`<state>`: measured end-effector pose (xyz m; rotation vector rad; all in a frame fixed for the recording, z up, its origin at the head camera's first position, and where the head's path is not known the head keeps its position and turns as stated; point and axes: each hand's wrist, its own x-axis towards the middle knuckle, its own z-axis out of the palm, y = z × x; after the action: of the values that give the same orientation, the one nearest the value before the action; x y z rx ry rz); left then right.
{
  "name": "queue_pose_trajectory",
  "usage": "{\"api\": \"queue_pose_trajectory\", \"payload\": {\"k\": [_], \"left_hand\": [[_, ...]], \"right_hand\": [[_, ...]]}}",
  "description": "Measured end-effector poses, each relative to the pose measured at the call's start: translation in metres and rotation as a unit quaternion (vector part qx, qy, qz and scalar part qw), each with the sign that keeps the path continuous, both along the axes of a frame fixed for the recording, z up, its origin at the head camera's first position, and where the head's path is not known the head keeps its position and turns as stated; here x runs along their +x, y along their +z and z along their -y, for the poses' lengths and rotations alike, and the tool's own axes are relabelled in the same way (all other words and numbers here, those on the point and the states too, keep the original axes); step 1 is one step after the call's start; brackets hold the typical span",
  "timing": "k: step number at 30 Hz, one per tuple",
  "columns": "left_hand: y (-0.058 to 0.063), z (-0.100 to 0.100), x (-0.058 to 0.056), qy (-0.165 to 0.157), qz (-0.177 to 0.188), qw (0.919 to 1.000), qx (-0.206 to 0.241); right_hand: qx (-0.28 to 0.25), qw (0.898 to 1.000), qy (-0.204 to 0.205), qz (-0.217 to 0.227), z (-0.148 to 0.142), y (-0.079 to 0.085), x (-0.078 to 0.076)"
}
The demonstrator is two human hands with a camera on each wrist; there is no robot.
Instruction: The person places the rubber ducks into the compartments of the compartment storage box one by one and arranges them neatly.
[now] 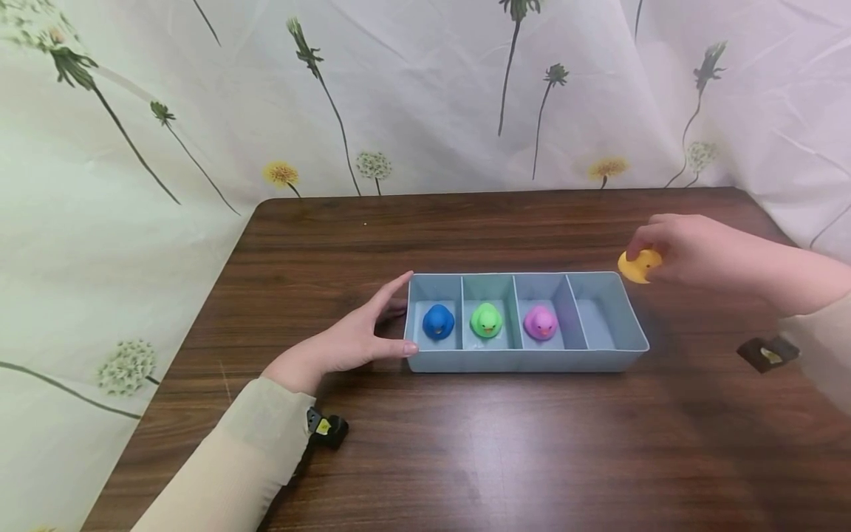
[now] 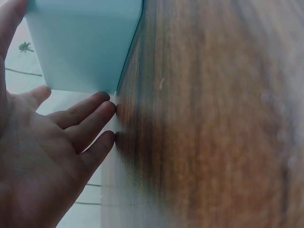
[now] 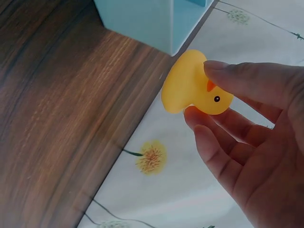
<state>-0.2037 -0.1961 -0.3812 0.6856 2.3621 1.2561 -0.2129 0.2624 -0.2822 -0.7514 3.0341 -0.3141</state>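
Observation:
A light blue box (image 1: 525,361) with a row of compartments sits on the wooden table. A blue rubber duck (image 1: 438,322), a green one (image 1: 487,321) and a pink one (image 1: 541,323) occupy separate compartments from the left; the rightmost compartment holds nothing. Spread across the box's left end, my left hand (image 1: 349,336) touches the front corner with its thumb and the back corner with its index finger. Its other fingers extend low by the table (image 2: 199,118). Beyond the box's right end, my right hand (image 1: 705,251) pinches a yellow rubber duck (image 3: 185,88) between thumb and fingers, above the tabletop.
A white cloth (image 1: 432,96) printed with dandelions hangs behind the table and shows along its left side. The table's back edge (image 1: 465,195) runs behind the box. Dark wrist-worn devices are at the left cuff (image 1: 327,428) and right cuff (image 1: 767,354).

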Motion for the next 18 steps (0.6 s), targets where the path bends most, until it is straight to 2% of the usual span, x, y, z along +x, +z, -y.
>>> {"api": "queue_pose_trajectory", "payload": {"k": [12,18], "left_hand": [[0.001,0.001,0.000,0.000,0.003,1.0000,-0.001],[0.000,0.001,-0.001,-0.001,0.004,1.0000,0.003]], "right_hand": [[-0.015,0.999,0.036,0.009,0.019,0.007,0.005],[-0.013,0.999,0.030,0.022,0.023,0.007,0.007]]}}
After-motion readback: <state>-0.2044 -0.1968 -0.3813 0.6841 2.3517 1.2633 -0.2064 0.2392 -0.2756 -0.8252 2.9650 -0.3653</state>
